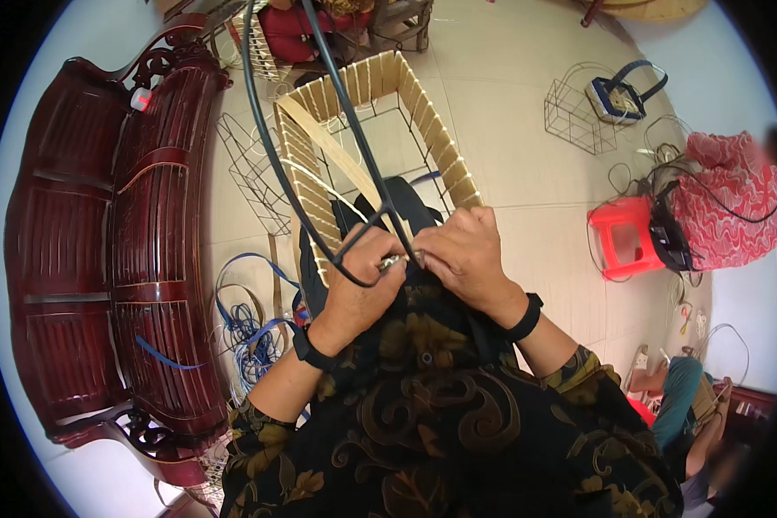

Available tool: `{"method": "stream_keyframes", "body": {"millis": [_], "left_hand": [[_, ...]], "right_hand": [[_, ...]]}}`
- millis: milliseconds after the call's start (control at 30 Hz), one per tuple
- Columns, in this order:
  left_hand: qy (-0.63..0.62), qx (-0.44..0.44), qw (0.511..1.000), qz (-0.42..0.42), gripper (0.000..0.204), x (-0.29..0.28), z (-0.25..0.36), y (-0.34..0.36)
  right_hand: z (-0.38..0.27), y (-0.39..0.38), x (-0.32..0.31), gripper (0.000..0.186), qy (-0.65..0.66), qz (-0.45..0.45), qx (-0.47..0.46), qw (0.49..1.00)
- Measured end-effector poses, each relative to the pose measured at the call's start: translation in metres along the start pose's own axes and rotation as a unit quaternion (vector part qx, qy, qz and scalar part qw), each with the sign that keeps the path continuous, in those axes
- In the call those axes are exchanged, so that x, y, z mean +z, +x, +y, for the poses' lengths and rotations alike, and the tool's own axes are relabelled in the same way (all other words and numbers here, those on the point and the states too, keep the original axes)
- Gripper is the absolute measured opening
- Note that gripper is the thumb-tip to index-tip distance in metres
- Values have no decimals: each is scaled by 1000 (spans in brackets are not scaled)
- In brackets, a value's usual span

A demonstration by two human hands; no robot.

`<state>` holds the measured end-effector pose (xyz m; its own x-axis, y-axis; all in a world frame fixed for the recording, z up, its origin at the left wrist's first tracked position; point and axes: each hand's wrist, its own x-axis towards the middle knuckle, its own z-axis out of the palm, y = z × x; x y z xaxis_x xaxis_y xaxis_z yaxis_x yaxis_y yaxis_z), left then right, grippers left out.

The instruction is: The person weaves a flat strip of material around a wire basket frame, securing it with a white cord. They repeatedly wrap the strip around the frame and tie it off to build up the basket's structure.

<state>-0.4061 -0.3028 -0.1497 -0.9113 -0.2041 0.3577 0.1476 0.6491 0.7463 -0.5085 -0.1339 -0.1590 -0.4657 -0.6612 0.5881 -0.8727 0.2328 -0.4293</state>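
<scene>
On my lap rests a rectangular wire-frame basket (445, 142), its upper sides wrapped with tan flat strip and pale cord. A tall black handle (347, 108) arches over it toward the far side. Both hands meet at the basket's near end, beside the foot of the handle. My left hand (363, 272) is closed around a small silvery piece (392, 261) whose kind I cannot make out. My right hand (462, 255) pinches close beside it; what its fingers hold is hidden. A loose tan strip (324, 138) runs slantwise across the basket toward my hands.
A dark red wooden bench (160, 224) stands at left, with tangled blue strapping (250, 332) on the floor beside it. Bare wire frames (570, 116) lie around. At right are a red plastic stool (622, 237) and a patterned red cloth (725, 203). Other people sit at far left and lower right.
</scene>
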Motion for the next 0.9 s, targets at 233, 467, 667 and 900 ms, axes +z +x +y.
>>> {"method": "stream_keyframes", "body": {"millis": [233,467,667,900], "left_hand": [[-21,-21,999,-12,15,-1,5,-2],[-40,11,999,21,14,-3,-2,-9],[-6,56,998,-1,19,-13,0,-10],[2,41,999,20,15,-6,-3,-17]], "right_hand": [[-7,-1,-3,19,2,-25,35,999],[-17,1,-2,21,-4,-42,40,998],[-25,3,0,15,-19,-39,38,998],[-26,5,-2,12,-28,-65,34,997]]}}
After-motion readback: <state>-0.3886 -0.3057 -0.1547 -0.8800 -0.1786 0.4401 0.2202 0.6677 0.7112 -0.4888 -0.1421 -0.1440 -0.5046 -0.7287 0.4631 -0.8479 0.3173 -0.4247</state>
